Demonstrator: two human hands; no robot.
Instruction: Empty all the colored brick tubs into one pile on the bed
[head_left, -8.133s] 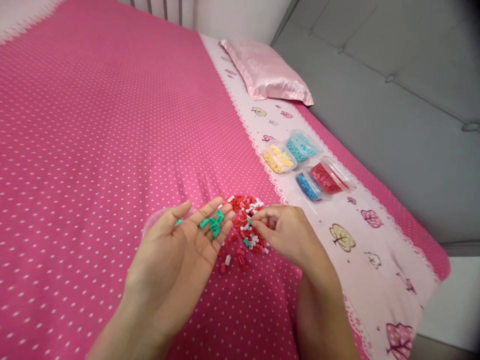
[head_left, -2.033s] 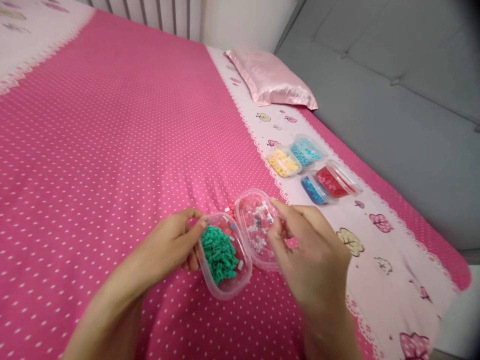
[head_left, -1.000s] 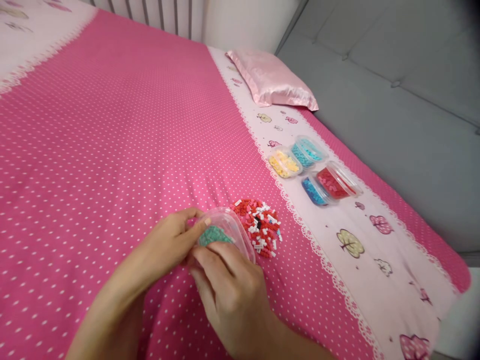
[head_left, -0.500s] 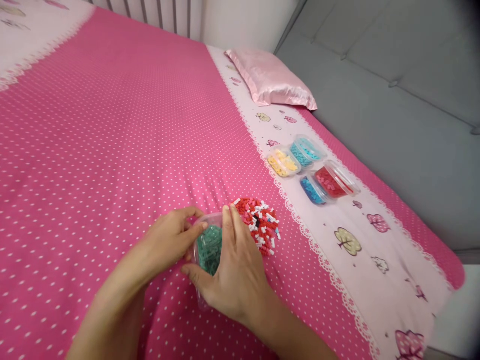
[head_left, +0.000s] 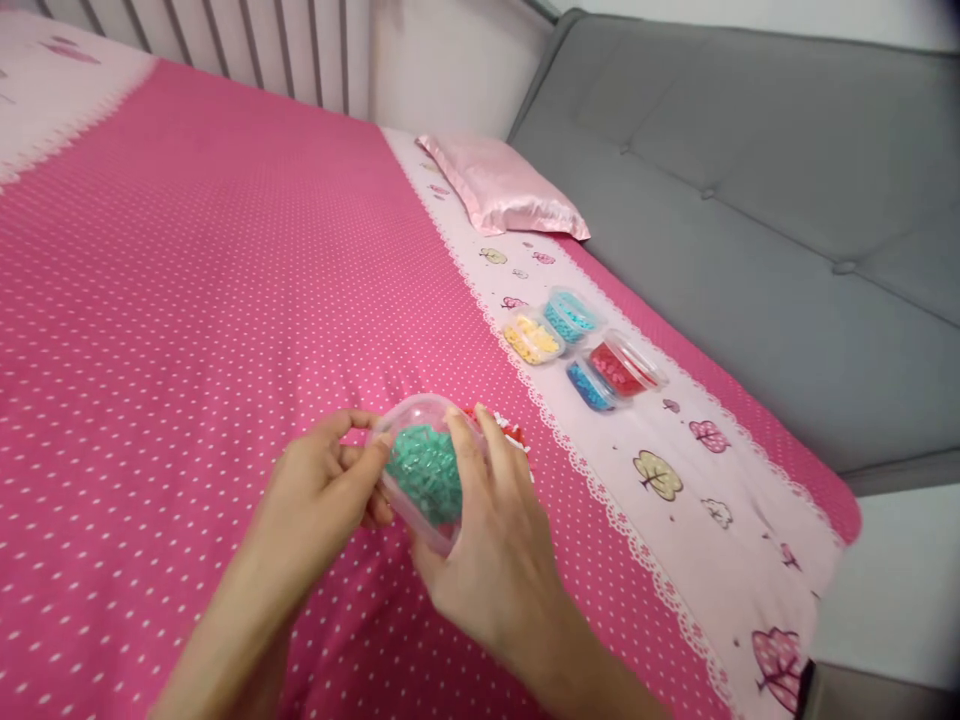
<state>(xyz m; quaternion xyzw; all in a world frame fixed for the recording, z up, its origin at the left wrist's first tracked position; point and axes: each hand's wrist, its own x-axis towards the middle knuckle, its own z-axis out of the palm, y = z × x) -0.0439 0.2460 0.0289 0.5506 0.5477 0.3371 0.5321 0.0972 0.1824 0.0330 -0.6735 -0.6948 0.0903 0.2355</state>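
Observation:
A small clear plastic tub (head_left: 420, 470) full of green bricks, its lid on, is tilted up just above the pink dotted bedspread (head_left: 187, 300). My left hand (head_left: 322, 500) grips its left side, thumb against the rim. My right hand (head_left: 491, 550) wraps its right side and lid, fingers curled over the top. Behind the tub a pile of loose red and white bricks (head_left: 510, 432) lies on the spread, mostly hidden by my right fingers.
Four lidded tubs stand together on the pale border strip: yellow (head_left: 531, 337), teal (head_left: 570, 315), blue (head_left: 590, 385), red (head_left: 624, 365). A pink satin pillow (head_left: 499, 187) lies further back. A grey padded headboard (head_left: 750, 230) runs along the right; the bed's edge is near right.
The lid went onto the green tub and both hands have lifted and tilted it off the spread. The view has shifted, so the four tubs sit further left.

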